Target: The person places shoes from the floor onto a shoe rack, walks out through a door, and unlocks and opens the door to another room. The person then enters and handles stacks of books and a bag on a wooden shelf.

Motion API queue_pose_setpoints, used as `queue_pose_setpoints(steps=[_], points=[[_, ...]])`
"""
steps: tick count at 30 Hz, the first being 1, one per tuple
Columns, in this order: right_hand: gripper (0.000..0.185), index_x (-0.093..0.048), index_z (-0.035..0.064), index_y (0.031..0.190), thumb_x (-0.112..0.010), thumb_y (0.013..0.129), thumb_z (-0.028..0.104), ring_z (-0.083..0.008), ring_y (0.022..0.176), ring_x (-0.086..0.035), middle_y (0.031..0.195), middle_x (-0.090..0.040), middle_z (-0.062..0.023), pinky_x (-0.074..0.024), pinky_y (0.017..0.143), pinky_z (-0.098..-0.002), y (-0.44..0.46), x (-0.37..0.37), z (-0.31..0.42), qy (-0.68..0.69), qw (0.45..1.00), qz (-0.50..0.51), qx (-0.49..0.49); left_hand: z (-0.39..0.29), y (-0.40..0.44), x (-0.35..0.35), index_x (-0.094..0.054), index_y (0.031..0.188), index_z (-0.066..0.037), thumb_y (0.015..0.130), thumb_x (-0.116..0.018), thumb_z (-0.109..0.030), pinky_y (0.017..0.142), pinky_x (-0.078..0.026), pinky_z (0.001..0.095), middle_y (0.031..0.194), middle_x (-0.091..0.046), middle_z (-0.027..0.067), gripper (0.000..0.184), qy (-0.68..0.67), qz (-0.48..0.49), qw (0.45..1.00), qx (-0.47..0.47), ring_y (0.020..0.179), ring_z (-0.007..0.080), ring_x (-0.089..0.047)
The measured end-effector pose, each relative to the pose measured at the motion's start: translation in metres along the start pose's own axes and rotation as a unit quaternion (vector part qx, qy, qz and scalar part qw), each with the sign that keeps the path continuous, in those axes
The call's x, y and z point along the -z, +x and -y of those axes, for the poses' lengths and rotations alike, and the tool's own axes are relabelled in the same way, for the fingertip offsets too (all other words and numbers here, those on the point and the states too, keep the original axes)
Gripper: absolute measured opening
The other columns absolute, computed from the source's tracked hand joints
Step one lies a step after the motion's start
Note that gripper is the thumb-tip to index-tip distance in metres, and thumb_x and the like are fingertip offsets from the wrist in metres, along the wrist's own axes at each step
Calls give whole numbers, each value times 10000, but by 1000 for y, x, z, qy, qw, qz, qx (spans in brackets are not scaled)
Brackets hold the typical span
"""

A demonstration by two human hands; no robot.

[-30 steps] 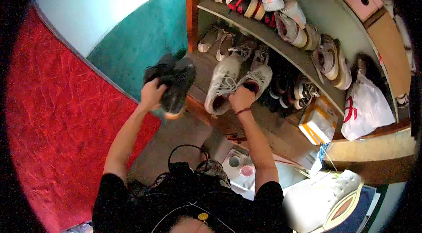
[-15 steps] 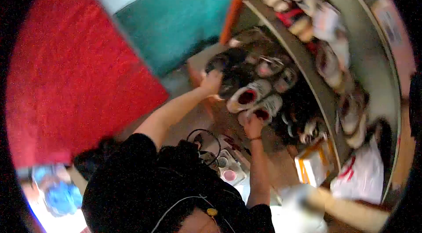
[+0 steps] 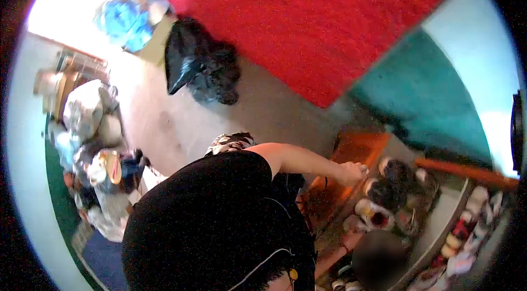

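My left hand (image 3: 354, 172) is at the front edge of the shoe shelf, just beside a pair of dark shoes (image 3: 391, 185). Its fingers look bent but are smeared, and no shoe shows clearly in its grip. White shoes with dark red insides (image 3: 375, 214) stand on the same shelf level, next to the dark pair. My right hand (image 3: 354, 236) is low at the right, close to the white shoes; its fingers are blurred and partly covered by a dark round blur.
More shoes (image 3: 460, 236) line another shelf level at the far right. A red cover (image 3: 307, 22) spreads across the top. A black plastic bag (image 3: 203, 66) lies on the grey floor (image 3: 159, 110). Piled bags (image 3: 88, 110) and a white shoe (image 3: 107, 167) are at the left.
The view has swung round toward the floor and bags. The dark shoes, held by my left hand earlier, now rest on the shelf. The white shoes remain beside them.
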State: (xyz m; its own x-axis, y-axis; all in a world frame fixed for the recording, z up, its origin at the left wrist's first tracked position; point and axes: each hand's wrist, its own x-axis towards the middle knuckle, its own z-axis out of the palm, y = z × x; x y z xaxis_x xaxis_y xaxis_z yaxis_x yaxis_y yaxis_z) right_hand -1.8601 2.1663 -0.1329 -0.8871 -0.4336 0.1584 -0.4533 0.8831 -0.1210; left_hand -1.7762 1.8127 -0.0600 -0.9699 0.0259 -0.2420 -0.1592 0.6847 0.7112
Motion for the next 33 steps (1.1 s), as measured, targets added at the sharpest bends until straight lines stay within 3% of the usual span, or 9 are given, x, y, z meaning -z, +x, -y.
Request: queue_pose_setpoints(steps=[4,7,9,16,20,25,27,32,33], points=[[698,-444,-32,1204,-430,839,563,-317,873,-558,975,-592,-185,-446,770,-432,34,85,112,-142,952,-228,149,43,-54,48,-371,1291,-28,772,-518,-98,857,-425,435,1349,-276,184,544,-80,-36,996,13,1094,345,-443],[586,-479,-27,1170,-457,865,473,-301,918,-533,1075,-545,-195,-434,780,-410,52,92,217,82,993,-43,70,80,-92,52,-450,1220,-17,809,-473,-168,842,-426,433,1269,-407,170,439,-104,-115,988,-14,993,339,-524],[461,-480,-49,1143,-544,833,287,-361,1089,-454,1189,-484,-213,-356,935,-407,60,93,267,174,952,238,85,100,-134,68,-507,1161,-28,806,-470,-178,825,-430,437,1140,-524,171,386,-108,-126,986,-12,1004,328,-522],[386,-529,-40,1063,-594,809,245,-354,1054,-471,1117,-524,-205,-375,903,-426,14,87,426,232,904,225,279,229,-370,73,-592,991,-35,767,-505,-189,716,-465,424,858,-630,145,285,-162,-265,908,282,823,310,-595],[385,-534,-38,1069,-597,805,235,-350,1044,-483,1115,-530,-202,-386,894,-423,-16,80,486,185,897,257,310,323,-517,-16,-613,858,-33,725,-543,-234,700,-459,440,867,-614,182,251,-148,-399,786,447,828,366,-577],[383,-535,-35,1071,-596,806,234,-342,1016,-504,1093,-542,-192,-401,873,-418,-39,75,535,138,881,294,343,315,-682,-121,-645,850,0,679,-516,-88,768,-479,421,924,-604,237,231,-252,-343,534,730,902,353,-596],[394,-538,-33,1069,-601,802,249,-346,1008,-510,1083,-544,-198,-410,859,-415,-40,65,547,129,865,320,365,302,-715,-162,-653,738,5,617,-556,-107,752,-489,406,866,-613,239,192,-299,-385,444,752,870,332,-613],[398,-564,-25,1046,-603,783,270,-345,1002,-531,1064,-571,-213,-407,864,-401,-30,50,595,87,840,348,407,295,-726,-238,-645,727,19,632,-558,-123,582,-505,384,695,-622,211,193,-393,-440,415,693,620,288,-627],[403,-564,-23,1046,-603,782,278,-344,1005,-529,1067,-570,-213,-407,866,-403,-26,46,607,84,833,345,424,283,-719,-233,-643,778,19,664,-555,-129,532,-491,360,697,-630,183,206,-459,-501,338,651,573,260,-611]])
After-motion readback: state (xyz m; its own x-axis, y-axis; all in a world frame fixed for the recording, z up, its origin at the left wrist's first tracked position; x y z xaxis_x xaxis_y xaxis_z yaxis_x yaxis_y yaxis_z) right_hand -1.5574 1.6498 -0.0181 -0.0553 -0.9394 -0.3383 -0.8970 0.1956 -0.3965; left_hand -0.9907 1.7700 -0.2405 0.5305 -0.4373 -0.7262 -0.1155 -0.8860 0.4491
